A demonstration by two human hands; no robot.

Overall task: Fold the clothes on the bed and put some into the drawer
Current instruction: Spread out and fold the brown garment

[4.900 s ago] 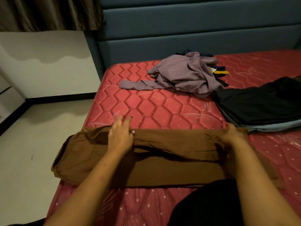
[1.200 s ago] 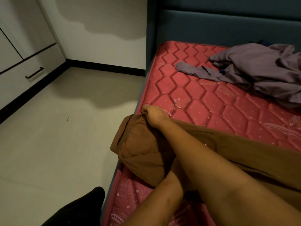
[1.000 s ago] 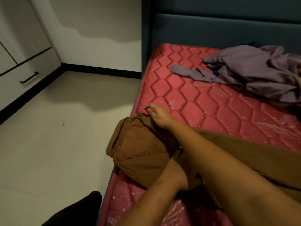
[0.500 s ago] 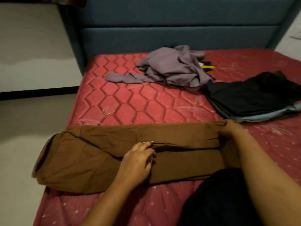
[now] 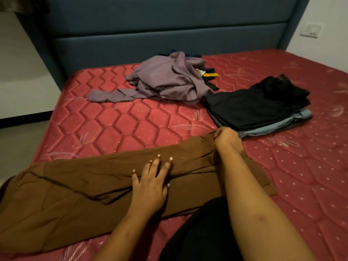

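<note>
Left hand (image 5: 150, 183) lies flat with fingers spread, pressing the middle of the brown garment (image 5: 75, 194); half a second ago those fingers were curled at the fold. Right hand (image 5: 226, 140) still pinches the garment's upper right corner. I note the garment lying lengthwise across the lower half of the frame on the red mattress (image 5: 131, 121). Count: one brown garment; one crumpled purple heap (image 5: 169, 78), upper centre; one folded stack (image 5: 254, 108), black on top, right of centre.
</note>
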